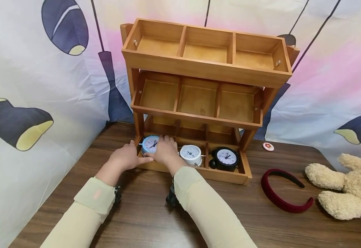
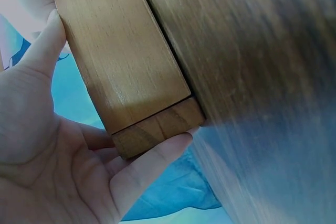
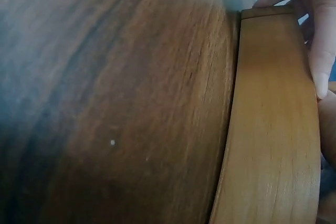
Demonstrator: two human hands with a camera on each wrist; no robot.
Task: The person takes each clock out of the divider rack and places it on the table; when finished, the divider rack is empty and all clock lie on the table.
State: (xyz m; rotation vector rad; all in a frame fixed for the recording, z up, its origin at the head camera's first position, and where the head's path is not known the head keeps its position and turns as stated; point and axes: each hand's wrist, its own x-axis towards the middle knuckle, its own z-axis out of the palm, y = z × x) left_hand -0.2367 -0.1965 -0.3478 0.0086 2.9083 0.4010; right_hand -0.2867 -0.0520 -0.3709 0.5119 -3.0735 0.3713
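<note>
A light-blue alarm clock (image 1: 150, 144) sits in the left compartment of the bottom tier of a wooden three-tier rack (image 1: 192, 63). My right hand (image 1: 167, 151) holds this clock at its right side and covers part of it. At the tier's front left corner, my left hand (image 1: 125, 159) grips the wood, thumb along the front rim and fingers round the outer end. The left wrist view shows these fingers (image 2: 152, 169) against the end of the front board (image 2: 121, 51). A white alarm clock (image 1: 190, 153) occupies the middle compartment, a black alarm clock (image 1: 226, 157) the right one.
On the brown wooden table (image 1: 143, 213), a dark red headband (image 1: 273, 193) lies right of the rack. Behind it is a small round badge with a red flower (image 1: 268, 146). A beige plush toy (image 1: 353, 186) lies at the right edge. Printed cloth (image 1: 75, 79) hangs behind.
</note>
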